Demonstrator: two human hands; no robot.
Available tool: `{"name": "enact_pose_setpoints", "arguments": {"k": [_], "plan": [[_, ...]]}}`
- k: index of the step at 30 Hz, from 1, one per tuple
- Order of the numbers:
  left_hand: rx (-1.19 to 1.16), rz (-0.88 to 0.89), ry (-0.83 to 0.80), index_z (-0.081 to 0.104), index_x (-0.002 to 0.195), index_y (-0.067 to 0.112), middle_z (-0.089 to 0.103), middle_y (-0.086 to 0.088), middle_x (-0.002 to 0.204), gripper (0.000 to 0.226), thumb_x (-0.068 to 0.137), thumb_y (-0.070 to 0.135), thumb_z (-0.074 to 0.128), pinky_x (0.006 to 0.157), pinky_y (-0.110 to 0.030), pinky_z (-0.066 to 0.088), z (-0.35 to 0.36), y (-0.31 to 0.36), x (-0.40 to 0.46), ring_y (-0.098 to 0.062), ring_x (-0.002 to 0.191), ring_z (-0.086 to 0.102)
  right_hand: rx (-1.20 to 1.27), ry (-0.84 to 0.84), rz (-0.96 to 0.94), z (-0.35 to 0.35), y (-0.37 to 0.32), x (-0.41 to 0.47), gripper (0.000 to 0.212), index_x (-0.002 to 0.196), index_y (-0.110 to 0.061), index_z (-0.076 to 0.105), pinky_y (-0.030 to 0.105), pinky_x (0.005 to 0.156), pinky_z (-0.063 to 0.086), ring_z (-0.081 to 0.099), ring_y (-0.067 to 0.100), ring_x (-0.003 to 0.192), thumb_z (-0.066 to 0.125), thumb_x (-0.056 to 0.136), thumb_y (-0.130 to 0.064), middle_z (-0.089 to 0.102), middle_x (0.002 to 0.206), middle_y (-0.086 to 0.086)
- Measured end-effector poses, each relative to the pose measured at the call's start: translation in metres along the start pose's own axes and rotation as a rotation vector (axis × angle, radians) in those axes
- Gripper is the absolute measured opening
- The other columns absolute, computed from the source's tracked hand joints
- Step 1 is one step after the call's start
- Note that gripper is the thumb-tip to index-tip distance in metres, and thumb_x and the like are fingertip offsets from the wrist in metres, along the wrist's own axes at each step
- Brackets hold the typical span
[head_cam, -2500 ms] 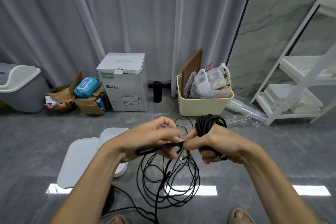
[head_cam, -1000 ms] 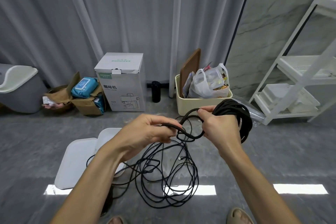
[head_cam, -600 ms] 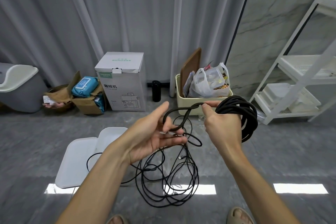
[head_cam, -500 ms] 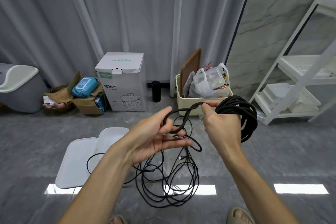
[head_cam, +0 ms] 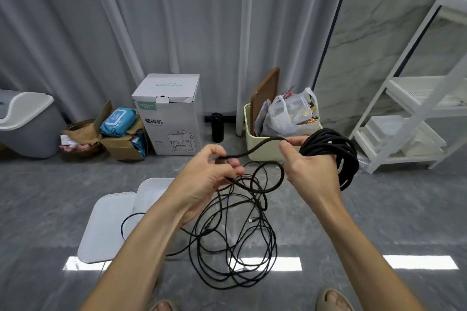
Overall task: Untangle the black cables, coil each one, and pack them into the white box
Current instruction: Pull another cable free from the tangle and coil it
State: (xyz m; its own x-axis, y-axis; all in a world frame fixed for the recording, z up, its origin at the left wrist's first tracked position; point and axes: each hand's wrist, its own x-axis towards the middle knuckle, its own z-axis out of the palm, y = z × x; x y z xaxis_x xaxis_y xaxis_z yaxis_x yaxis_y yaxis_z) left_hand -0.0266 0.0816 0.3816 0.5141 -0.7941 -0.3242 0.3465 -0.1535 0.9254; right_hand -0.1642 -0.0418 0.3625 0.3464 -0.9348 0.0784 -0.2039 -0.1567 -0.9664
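black cables (head_cam: pixel 235 242): a loose tangle of thin cords lies on the grey floor (head_cam: pixel 379 209) below both hands, while a thicker braided cable runs up from it to a finished coil (head_cam: pixel 333 156) looped around the right hand (head_cam: pixel 310 169). that hand has its thumb and forefinger pinched on the free run just ahead of the coil. the left hand (head_cam: pixel 209 177) has its fingers curled round the same run further along, so a short slack span arcs between the two. judged from their sag and tight loops, the cords are light, soft and limp, not slippery; the braided one looks somewhat stiffer and likely to spring open if released. the sound place to hold is the run itself, close to the coil, feeding it through the left fingers; pulling from the plug end (head_cam: pixel 252 220) seen in the tangle would probably tighten the crossings. containers, largest first: a cream bin (head_cam: pixel 262 151) near the curtain holds a brown board (head_cam: pixel 265 91) and a filled plastic bag (head_cam: pixel 288 116); the white box (head_cam: pixel 151 192) sits on the floor just left of the tangle, largely hidden by the left forearm, its contents not visible, with its lid (head_cam: pixel 106 227) flat beside it; one thin cord lies across the lid's near edge.
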Motion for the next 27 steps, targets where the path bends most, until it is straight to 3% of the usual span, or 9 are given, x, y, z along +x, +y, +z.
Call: {"name": "enact_pose_setpoints", "arguments": {"k": [2,4,6,7,11,15,18,22,27], "plan": [[0.014,0.095,0.072,0.046,0.098,0.013,0.068,-0.014,0.099,0.037,0.088,-0.022,0.045,0.076,-0.030,0.059,0.001,0.000,0.001,-0.019,0.080,0.071,0.046,-0.032,0.018,-0.002,-0.001,0.001,0.009,0.084,-0.023,0.064,0.031,0.053,0.037,0.045,0.014,0.048,0.069,0.090,-0.028,0.050,0.053,-0.001],[-0.048,0.146,0.107,0.045,0.101,0.015,0.070,-0.011,0.098,0.042,0.089,-0.023,0.035,0.060,-0.029,0.059,0.004,0.002,0.000,-0.015,0.068,0.064,0.085,-0.080,0.030,-0.004,-0.002,0.002,0.013,0.083,-0.022,0.063,0.032,0.053,0.034,0.041,0.015,0.048,0.070,0.090,-0.031,0.046,0.052,-0.001],[-0.060,0.169,0.113,0.046,0.103,0.019,0.072,-0.003,0.090,0.047,0.087,-0.022,0.030,0.039,-0.019,0.038,0.004,0.004,0.000,-0.009,0.055,0.047,0.113,-0.117,0.037,-0.007,-0.004,0.003,0.014,0.084,-0.020,0.062,0.032,0.052,0.031,0.037,0.016,0.046,0.069,0.091,-0.031,0.044,0.050,-0.003],[-0.027,0.178,0.117,0.047,0.103,0.020,0.072,0.002,0.085,0.047,0.087,-0.020,0.029,0.038,-0.017,0.027,0.003,0.004,0.001,-0.008,0.052,0.039,0.122,-0.129,0.037,-0.008,-0.005,0.003,0.014,0.084,-0.019,0.062,0.031,0.051,0.030,0.036,0.016,0.045,0.069,0.092,-0.029,0.043,0.048,-0.004],[0.479,0.364,0.248,0.054,0.109,0.030,0.070,0.014,0.092,0.030,0.096,0.005,0.043,0.060,-0.023,0.039,-0.005,0.002,0.006,-0.005,0.058,0.048,0.137,-0.158,0.047,-0.013,-0.008,0.004,0.012,0.087,-0.014,0.060,0.026,0.047,0.028,0.034,0.012,0.041,0.066,0.094,-0.022,0.041,0.046,-0.004],[1.011,0.579,0.317,0.062,0.112,0.038,0.057,0.020,0.101,0.019,0.093,0.034,0.060,0.078,-0.025,0.041,-0.013,-0.005,0.011,0.001,0.091,0.050,0.155,-0.180,0.081,-0.014,-0.011,0.004,0.011,0.090,-0.012,0.060,0.024,0.044,0.029,0.034,0.011,0.039,0.067,0.093,-0.020,0.041,0.045,-0.004],[1.154,0.586,0.294,0.065,0.114,0.037,0.045,0.017,0.108,0.026,0.089,0.034,0.067,0.090,-0.026,0.033,-0.019,-0.011,0.018,-0.004,0.106,0.038,0.146,-0.228,0.110,-0.014,-0.015,0.003,0.010,0.095,-0.010,0.061,0.024,0.042,0.029,0.033,0.012,0.038,0.067,0.093,-0.018,0.040,0.046,-0.001],[1.304,0.620,0.315,0.064,0.100,0.039,0.039,0.016,0.109,0.026,0.080,0.054,0.071,0.086,-0.029,0.020,-0.021,-0.018,0.021,-0.007,0.108,0.032,0.214,-0.304,0.169,-0.015,-0.026,0.000,0.013,0.100,0.004,0.060,0.023,0.038,0.024,0.028,0.011,0.034,0.063,0.094,-0.008,0.036,0.042,-0.001],[1.151,0.822,0.219,0.061,0.076,0.032,0.049,0.015,0.097,0.036,0.082,0.067,0.056,0.086,-0.023,0.019,-0.020,-0.023,0.028,0.001,0.101,0.034,0.235,-0.366,0.227,-0.021,-0.033,-0.001,0.020,0.100,0.011,0.061,0.028,0.048,0.024,0.026,0.012,0.034,0.061,0.093,-0.008,0.032,0.044,0.001]]}}
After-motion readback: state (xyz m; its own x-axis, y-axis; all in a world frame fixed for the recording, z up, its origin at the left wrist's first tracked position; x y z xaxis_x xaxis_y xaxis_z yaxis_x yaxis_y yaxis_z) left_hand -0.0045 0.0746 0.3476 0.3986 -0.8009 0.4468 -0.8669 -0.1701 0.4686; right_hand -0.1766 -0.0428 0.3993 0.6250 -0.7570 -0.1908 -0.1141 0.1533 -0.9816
